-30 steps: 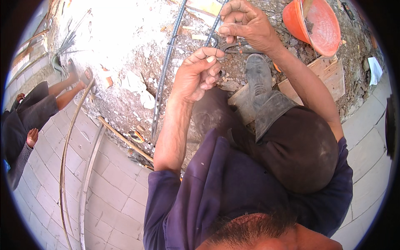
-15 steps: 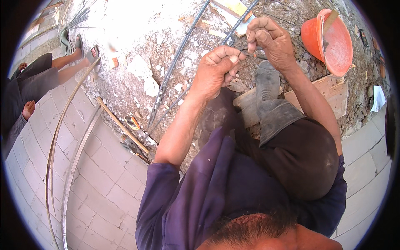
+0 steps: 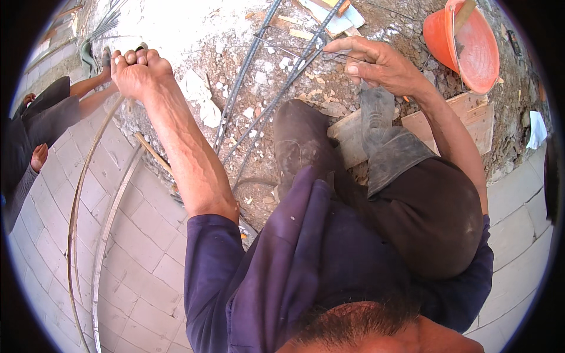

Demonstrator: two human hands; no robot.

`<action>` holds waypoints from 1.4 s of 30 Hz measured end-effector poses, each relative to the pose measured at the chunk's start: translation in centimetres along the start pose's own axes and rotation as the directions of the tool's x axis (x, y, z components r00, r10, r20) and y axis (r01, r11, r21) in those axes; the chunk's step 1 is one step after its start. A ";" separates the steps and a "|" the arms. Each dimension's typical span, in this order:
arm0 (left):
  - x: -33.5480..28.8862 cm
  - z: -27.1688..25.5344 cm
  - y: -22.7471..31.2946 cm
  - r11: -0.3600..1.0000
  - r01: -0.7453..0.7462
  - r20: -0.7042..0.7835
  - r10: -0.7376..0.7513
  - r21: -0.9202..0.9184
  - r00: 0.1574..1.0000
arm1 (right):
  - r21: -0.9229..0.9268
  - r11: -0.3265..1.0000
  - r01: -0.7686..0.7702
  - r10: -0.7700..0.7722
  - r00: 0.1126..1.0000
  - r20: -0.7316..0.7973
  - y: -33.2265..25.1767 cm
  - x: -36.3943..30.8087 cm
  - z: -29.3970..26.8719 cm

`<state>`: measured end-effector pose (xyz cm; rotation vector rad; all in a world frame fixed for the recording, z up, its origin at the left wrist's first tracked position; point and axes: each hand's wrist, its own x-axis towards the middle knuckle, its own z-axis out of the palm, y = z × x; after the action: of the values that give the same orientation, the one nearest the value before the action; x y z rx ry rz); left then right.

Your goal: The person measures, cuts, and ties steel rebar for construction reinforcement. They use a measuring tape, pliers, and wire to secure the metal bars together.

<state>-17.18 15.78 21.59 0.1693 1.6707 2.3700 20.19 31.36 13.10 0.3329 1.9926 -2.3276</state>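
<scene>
My left hand [image 3: 141, 75] is out at the far left, raised over the pale rubble and clenched in a fist. What it holds, if anything, is hidden by the fingers. On the other side, my right hand [image 3: 382, 63] has its index finger stretched toward a ribbed steel bar [image 3: 297, 73], with the thumb apart below it. Thin dark wire shows near these fingertips; whether they touch it is unclear. A second ribbed bar [image 3: 242, 76] runs alongside, farther left. Thin rods cross between the two.
An orange hard hat [image 3: 438, 44] lies upturned at the upper right, a stick inside. Wooden boards [image 3: 456, 120] lie by my boot [image 3: 376, 109]. Long curved strips [image 3: 112, 226] cross the paving at left. Another person's legs [image 3: 62, 106] show at the far left.
My left hand has swung from beside the right hand to the far left and closed into a fist. The right hand has dropped slightly, index finger now extended. The view has shifted a little.
</scene>
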 end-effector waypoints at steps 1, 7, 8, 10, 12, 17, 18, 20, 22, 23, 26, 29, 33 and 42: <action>-0.6 -1.6 -0.8 1.000 0.022 -0.036 -0.021 0.004 0.999 | -0.067 0.997 0.026 -0.028 0.999 -0.035 0.4 -0.4 0.0; -1.7 -10.5 -5.9 0.994 0.104 -0.211 -0.105 -0.017 0.972 | -0.213 0.975 0.067 -0.069 0.998 -0.004 5.6 -2.7 -0.6; -0.9 -12.8 -5.6 0.994 0.111 -0.243 -0.112 -0.019 0.964 | -0.142 0.987 0.069 -0.069 0.998 0.004 6.3 -3.0 -0.9; -1.0 -13.7 -5.7 0.992 0.128 -0.288 -0.126 -0.014 0.949 | 0.007 1.000 -0.002 0.003 1.000 -0.030 6.7 -4.1 -1.0; -2.5 -13.1 -6.4 0.989 0.148 -0.315 -0.137 0.010 0.939 | 0.114 0.992 -0.059 0.071 0.993 -0.099 7.2 -4.3 -0.7; -4.1 -14.1 -8.0 0.968 0.236 -0.347 -0.251 -0.086 0.904 | 0.166 0.985 -0.040 0.078 0.970 -0.230 9.4 -3.6 -1.0; -4.4 -14.3 -8.0 0.968 0.237 -0.354 -0.252 -0.086 0.901 | 0.227 0.972 -0.061 0.114 0.967 -0.229 9.3 -3.5 -1.0; -5.0 -14.7 -7.9 0.967 0.243 -0.368 -0.256 -0.082 0.894 | 0.350 0.931 -0.103 0.189 0.957 -0.221 8.9 -3.5 -0.3; -4.9 -15.1 -7.8 0.958 0.251 -0.357 -0.284 -0.136 0.890 | 0.326 0.936 -0.130 0.191 0.968 -0.164 9.3 -3.6 -0.4; -4.7 -15.1 -7.6 0.957 0.250 -0.344 -0.285 -0.145 0.895 | 0.315 0.939 -0.139 0.190 0.973 -0.134 9.6 -3.6 -0.4; -4.4 -15.0 -7.4 0.953 0.254 -0.358 -0.298 -0.163 0.885 | 0.355 0.910 -0.213 0.256 0.963 -0.079 10.6 -4.1 0.8; -2.7 -16.7 -7.2 0.942 0.248 -0.366 -0.318 -0.227 0.874 | 0.263 0.934 -0.244 0.267 0.962 -0.055 10.5 -3.7 2.3; -3.5 -18.2 -7.6 0.895 0.315 -0.373 -0.422 -0.315 0.826 | 0.219 0.951 -0.220 0.255 0.956 -0.147 12.9 -3.7 1.5; -14.3 -20.3 -8.2 0.771 0.522 -0.225 -0.617 -0.365 0.754 | -0.850 0.101 -0.517 -0.466 0.730 -0.500 15.1 -2.4 -11.5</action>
<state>-7.04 -3.83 7.56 -0.7413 1.2177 2.1670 26.78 39.99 -2.66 1.1648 3.1974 -0.0460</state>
